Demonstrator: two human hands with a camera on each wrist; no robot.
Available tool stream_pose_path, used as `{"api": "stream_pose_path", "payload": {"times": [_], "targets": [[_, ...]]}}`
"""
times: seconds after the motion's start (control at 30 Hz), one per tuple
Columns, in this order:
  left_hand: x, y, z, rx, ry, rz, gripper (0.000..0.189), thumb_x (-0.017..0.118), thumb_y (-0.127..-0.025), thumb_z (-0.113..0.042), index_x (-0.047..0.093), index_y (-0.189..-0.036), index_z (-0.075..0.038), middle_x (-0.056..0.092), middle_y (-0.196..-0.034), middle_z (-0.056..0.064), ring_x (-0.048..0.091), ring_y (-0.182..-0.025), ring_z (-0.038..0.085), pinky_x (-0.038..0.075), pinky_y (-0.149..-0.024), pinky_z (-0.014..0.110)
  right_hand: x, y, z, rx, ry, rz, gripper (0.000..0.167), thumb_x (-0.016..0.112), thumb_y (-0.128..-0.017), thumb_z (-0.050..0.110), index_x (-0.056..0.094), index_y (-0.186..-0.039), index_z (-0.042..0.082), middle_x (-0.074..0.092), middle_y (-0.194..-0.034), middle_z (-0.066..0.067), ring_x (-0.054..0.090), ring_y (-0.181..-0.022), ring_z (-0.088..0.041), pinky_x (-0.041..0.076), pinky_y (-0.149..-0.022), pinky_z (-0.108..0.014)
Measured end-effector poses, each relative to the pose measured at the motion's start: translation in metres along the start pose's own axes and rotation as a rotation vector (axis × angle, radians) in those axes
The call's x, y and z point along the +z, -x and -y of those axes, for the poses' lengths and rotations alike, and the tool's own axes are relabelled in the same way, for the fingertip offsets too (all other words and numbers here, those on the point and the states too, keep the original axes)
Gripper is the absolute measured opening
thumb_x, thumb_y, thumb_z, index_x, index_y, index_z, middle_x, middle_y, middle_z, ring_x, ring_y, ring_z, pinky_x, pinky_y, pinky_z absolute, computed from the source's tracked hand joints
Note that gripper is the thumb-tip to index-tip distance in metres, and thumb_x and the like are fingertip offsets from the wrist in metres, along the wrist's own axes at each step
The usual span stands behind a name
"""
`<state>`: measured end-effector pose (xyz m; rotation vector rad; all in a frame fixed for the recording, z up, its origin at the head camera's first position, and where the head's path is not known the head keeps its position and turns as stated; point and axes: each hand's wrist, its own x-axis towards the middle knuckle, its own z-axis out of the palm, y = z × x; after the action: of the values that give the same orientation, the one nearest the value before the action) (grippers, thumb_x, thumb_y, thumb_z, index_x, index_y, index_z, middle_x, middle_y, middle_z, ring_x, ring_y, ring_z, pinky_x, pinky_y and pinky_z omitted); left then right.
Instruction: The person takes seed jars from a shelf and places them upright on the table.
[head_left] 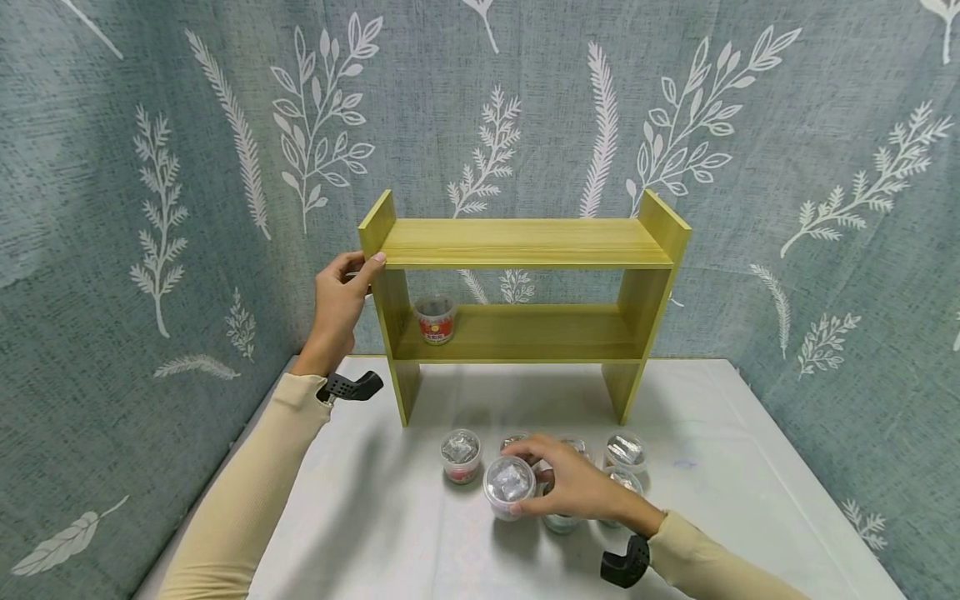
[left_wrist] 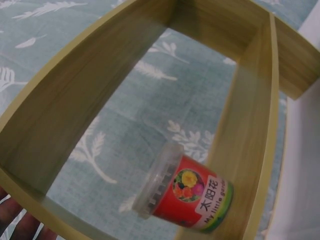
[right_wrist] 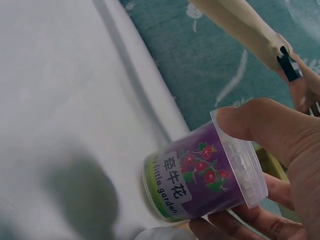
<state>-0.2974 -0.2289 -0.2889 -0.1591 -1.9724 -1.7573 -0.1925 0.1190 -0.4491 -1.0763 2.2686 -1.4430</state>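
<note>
My right hand (head_left: 573, 483) grips a small clear-lidded plastic cup (head_left: 510, 482) near its rim, thumb on one side and fingers on the other. In the right wrist view the cup (right_wrist: 195, 175) shows a purple label with red flowers, tilted above the white tabletop. My left hand (head_left: 339, 300) holds the wooden shelf (head_left: 525, 242) at its upper left side, thumb at the front edge of the top board. On the shelf's middle board, at the left, stands a cup with a red label (head_left: 435, 321), seen closer as the red cup (left_wrist: 192, 192) in the left wrist view.
Several more lidded cups stand on the white table (head_left: 360, 533) in front of the shelf. One cup (head_left: 461, 457) sits left of my right hand, another cup (head_left: 626, 450) to its right. A patterned blue-green cloth (head_left: 540, 108) hangs behind and at both sides.
</note>
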Motion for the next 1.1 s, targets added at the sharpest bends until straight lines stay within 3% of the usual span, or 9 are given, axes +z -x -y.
{"api": "stream_pose_path", "payload": {"times": [0.23, 0.8, 1.1], "targets": [[0.001, 0.0, -0.002, 0.002, 0.0, 0.007, 0.053, 0.072, -0.097, -0.044, 0.064, -0.131, -0.005, 0.06, -0.11, 0.0, 0.056, -0.1, 0.015, 0.048, -0.091, 0.033, 0.003, 0.001, -0.001, 0.003, 0.052, 0.014, 0.068, 0.09, -0.08, 0.02, 0.059, -0.14, 0.011, 0.056, -0.136, -0.005, 0.059, -0.12, -0.024, 0.053, -0.098, -0.029], [0.0, -0.001, 0.001, -0.006, -0.007, -0.006, 0.051, 0.072, -0.096, -0.045, 0.067, -0.129, -0.007, 0.061, -0.108, -0.001, 0.057, -0.098, 0.014, 0.048, -0.09, 0.033, 0.011, 0.002, -0.006, -0.056, 0.409, 0.025, 0.067, 0.089, -0.08, 0.037, 0.062, -0.138, 0.014, 0.062, -0.126, 0.001, 0.06, -0.109, -0.009, 0.052, -0.095, -0.033], [0.0, -0.001, 0.0, -0.002, -0.006, -0.012, 0.05, 0.072, -0.097, -0.044, 0.066, -0.129, -0.007, 0.061, -0.108, -0.001, 0.057, -0.099, 0.014, 0.048, -0.089, 0.032, 0.016, 0.001, -0.005, -0.043, 0.508, 0.054, 0.068, 0.088, -0.08, 0.044, 0.062, -0.137, 0.017, 0.062, -0.131, 0.003, 0.058, -0.118, -0.014, 0.05, -0.1, -0.043]]}}
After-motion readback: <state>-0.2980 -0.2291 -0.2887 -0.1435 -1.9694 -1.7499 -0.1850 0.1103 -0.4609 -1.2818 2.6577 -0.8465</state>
